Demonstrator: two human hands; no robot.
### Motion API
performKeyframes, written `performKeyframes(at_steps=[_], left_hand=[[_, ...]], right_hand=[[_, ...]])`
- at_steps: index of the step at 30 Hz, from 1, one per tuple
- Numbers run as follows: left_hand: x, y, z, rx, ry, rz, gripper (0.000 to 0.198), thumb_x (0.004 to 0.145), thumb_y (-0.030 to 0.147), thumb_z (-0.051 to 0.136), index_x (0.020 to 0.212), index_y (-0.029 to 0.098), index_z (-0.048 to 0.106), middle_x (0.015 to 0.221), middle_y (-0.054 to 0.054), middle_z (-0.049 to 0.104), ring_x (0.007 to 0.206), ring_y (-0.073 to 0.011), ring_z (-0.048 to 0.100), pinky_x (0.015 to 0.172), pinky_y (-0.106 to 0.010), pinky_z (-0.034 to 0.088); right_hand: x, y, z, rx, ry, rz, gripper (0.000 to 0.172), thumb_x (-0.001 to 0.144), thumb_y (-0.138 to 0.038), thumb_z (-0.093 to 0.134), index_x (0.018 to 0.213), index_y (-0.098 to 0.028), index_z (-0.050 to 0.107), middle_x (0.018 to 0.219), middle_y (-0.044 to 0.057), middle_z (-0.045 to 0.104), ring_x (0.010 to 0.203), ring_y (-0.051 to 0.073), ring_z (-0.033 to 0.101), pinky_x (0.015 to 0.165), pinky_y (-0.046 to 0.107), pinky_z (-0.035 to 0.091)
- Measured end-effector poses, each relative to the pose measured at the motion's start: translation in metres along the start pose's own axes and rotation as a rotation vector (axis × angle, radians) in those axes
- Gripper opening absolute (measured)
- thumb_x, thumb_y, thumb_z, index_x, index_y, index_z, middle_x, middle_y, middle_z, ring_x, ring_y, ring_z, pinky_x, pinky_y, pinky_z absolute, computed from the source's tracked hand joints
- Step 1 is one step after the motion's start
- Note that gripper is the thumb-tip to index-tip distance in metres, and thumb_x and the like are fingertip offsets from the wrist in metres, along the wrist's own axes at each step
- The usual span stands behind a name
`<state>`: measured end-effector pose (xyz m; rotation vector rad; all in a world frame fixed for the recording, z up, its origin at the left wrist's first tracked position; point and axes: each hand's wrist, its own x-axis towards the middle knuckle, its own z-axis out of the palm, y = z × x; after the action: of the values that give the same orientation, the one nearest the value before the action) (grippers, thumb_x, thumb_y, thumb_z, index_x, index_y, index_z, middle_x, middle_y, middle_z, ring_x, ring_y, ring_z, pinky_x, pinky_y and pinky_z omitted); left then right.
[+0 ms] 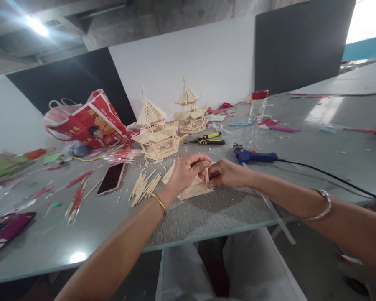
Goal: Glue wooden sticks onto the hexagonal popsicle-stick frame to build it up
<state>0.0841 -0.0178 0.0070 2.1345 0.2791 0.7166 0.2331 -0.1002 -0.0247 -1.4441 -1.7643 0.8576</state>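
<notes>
At the centre of the frame, the left hand point(186, 172) and right hand point(228, 172) are meeting over a flat stick panel point(196, 193). Fingertips of both are pinching a short upright stick point(207, 174), the left near its top, the right lower down; the hands are partly hiding the panel, which is lying on the grey table point(188, 230). Just left of it, loose sticks point(144, 187) are lying in a pile, and a phone point(112, 179) is resting farther left. Above centre, two stick pavilions are standing, the nearer point(156, 136) left of the farther point(189, 113). A tool with yellow-and-black handles point(213, 142) is lying to their right. Right of centre, a blue glue gun point(255, 156) is lying on its side, its black cord point(326, 175) trailing towards the right edge. A red-lidded jar point(258, 106) is standing at upper right, while a red bag point(90, 121) is slumping at upper left.
</notes>
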Motion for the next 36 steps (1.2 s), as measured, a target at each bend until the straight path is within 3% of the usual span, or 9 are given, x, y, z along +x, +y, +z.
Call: performKeyframes(at_steps=[7, 13, 18, 24, 36], left_hand=[[0.000, -0.005, 0.000, -0.014, 0.004, -0.005, 0.024, 0.079, 0.036, 0.056, 0.088, 0.015, 0.065, 0.053, 0.004, 0.053, 0.048, -0.0067, 0.051, 0.050, -0.019, 0.042], [-0.001, -0.005, -0.001, -0.063, -0.036, -0.013, 0.033, 0.080, 0.037, 0.057, 0.103, 0.015, 0.063, 0.059, 0.002, 0.056, 0.049, -0.0057, 0.050, 0.050, -0.019, 0.045], [-0.002, -0.008, -0.003, -0.106, -0.044, -0.043, 0.051, 0.075, 0.042, 0.062, 0.119, 0.019, 0.053, 0.091, -0.005, 0.062, 0.054, -0.0050, 0.053, 0.043, -0.016, 0.045], [-0.002, -0.004, -0.007, -0.124, -0.001, -0.035, 0.049, 0.072, 0.043, 0.064, 0.113, 0.016, 0.057, 0.090, -0.006, 0.060, 0.059, -0.0060, 0.052, 0.042, -0.014, 0.045], [0.000, -0.009, -0.010, -0.171, 0.023, -0.029, 0.040, 0.074, 0.037, 0.062, 0.108, 0.015, 0.062, 0.086, -0.005, 0.062, 0.053, -0.0051, 0.052, 0.042, -0.017, 0.046]], right_hand=[[-0.001, 0.000, -0.001, 0.020, -0.015, 0.004, 0.015, 0.067, -0.031, 0.063, 0.066, -0.017, 0.059, 0.050, -0.006, 0.047, 0.046, 0.007, 0.040, 0.044, 0.022, 0.029], [-0.002, 0.002, -0.004, 0.084, -0.063, -0.029, 0.018, 0.066, -0.032, 0.065, 0.071, -0.015, 0.059, 0.054, -0.006, 0.047, 0.047, 0.007, 0.040, 0.045, 0.022, 0.030], [-0.004, -0.001, -0.012, 0.061, -0.073, -0.051, 0.022, 0.064, -0.033, 0.069, 0.072, -0.015, 0.058, 0.059, -0.005, 0.051, 0.052, 0.007, 0.043, 0.048, 0.022, 0.032], [-0.010, -0.005, -0.026, 0.118, 0.053, 0.007, 0.030, 0.058, -0.031, 0.072, 0.078, -0.017, 0.055, 0.058, -0.006, 0.052, 0.050, 0.007, 0.045, 0.044, 0.021, 0.034], [-0.009, -0.001, -0.025, 0.124, -0.009, 0.085, 0.028, 0.058, -0.030, 0.070, 0.078, -0.016, 0.056, 0.056, -0.006, 0.052, 0.047, 0.006, 0.044, 0.042, 0.021, 0.034]])
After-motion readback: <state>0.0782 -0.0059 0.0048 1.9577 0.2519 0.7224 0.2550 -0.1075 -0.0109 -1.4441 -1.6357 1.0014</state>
